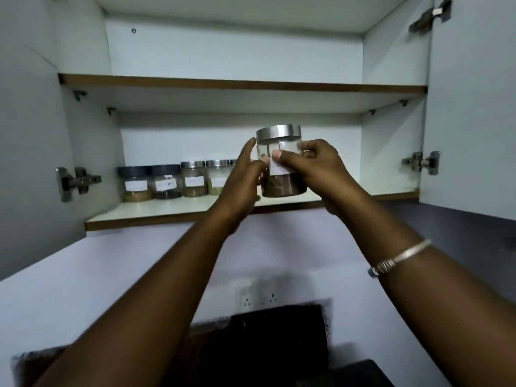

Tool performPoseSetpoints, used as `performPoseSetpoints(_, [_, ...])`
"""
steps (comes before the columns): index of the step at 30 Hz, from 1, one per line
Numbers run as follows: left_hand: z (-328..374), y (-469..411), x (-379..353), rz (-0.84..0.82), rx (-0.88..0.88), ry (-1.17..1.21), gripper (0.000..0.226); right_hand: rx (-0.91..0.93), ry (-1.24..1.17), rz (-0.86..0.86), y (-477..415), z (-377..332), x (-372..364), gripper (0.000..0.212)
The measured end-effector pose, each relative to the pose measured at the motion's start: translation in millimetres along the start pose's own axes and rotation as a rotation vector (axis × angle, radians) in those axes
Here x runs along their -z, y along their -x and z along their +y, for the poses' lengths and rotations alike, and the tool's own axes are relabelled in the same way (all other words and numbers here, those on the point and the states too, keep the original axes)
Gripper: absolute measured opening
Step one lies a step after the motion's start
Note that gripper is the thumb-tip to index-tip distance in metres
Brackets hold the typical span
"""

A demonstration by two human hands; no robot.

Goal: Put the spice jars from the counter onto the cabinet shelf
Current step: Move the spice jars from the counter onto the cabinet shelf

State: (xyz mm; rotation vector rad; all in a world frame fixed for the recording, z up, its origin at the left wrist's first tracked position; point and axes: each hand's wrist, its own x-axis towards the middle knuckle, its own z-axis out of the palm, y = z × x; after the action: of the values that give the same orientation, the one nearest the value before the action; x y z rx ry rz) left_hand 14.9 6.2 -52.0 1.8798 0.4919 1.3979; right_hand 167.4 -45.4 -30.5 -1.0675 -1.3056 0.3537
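A clear spice jar point(282, 185) with a silver lid, a white label and brown contents is held up in front of the lower cabinet shelf point(156, 209). My right hand point(315, 166) grips its right side, thumb across the label. My left hand point(245, 174) touches its left side with the fingers stretched upward. Several labelled jars stand in a row at the back left of the shelf: two with dark lids point(148, 182) and others with silver lids point(205, 178). My left hand hides the row's right end.
The upper shelf point(240, 85) is bare. Both cabinet doors stand open, with hinges at the left point(74, 181) and right point(423, 162). Below the cabinet is a white wall with a socket plate point(258, 298) and a dark object point(268, 339).
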Motion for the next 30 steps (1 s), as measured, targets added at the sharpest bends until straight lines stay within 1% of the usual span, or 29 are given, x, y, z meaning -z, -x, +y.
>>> performPoseSetpoints(1, [-9,-19,8,0.073,0.027,-0.123,0.053,-0.011,0.03,-0.002,-26,3,-4,0.058])
performPoseSetpoints(2, [-21,-33,16,0.149,0.044,-0.246,0.054,-0.032,0.056,-0.008,-50,9,-8,0.057])
performPoseSetpoints(3, [-34,-48,25,0.216,0.036,-0.359,0.049,-0.049,0.086,-0.018,-74,18,-13,0.053])
performPoseSetpoints(5, [-60,-66,41,0.273,0.007,-0.563,0.037,-0.094,0.148,-0.047,-115,43,-24,0.044])
performPoseSetpoints(7, [-81,-76,50,0.256,0.004,-0.694,0.03,-0.138,0.222,-0.069,-143,72,-35,0.044])
performPoseSetpoints(10, [-109,-87,54,0.186,0.04,-0.78,0.029,-0.153,0.317,-0.137,-176,111,-54,0.042])
performPoseSetpoints(12, [-123,-91,53,0.126,0.053,-0.861,0.031,-0.147,0.366,-0.177,-188,121,-66,0.032])
performPoseSetpoints(14, [-133,-98,53,0.11,0.061,-0.926,0.029,-0.13,0.427,-0.212,-206,132,-76,0.021])
performPoseSetpoints(16, [-140,-103,54,0.113,0.063,-0.989,0.027,-0.138,0.51,-0.255,-220,142,-84,0.016])
performPoseSetpoints(17, [-141,-102,54,0.112,0.063,-1.009,0.027,-0.153,0.536,-0.262,-226,147,-85,0.018])
performPoseSetpoints(19, [-143,-103,52,0.107,0.066,-1.029,0.028,-0.171,0.551,-0.257,-234,151,-87,0.03])
performPoseSetpoints(24, [-142,-103,51,0.094,0.072,-1.038,0.029,-0.305,0.468,-0.309,-242,154,-81,0.044])
performPoseSetpoints(28, [-136,-98,49,0.129,0.053,-1.069,0.027,-0.279,0.411,-0.292,-236,155,-81,0.044])
performPoseSetpoints(30, [-133,-95,49,0.161,0.037,-1.063,0.026,-0.299,0.386,-0.251,-229,152,-79,0.056])
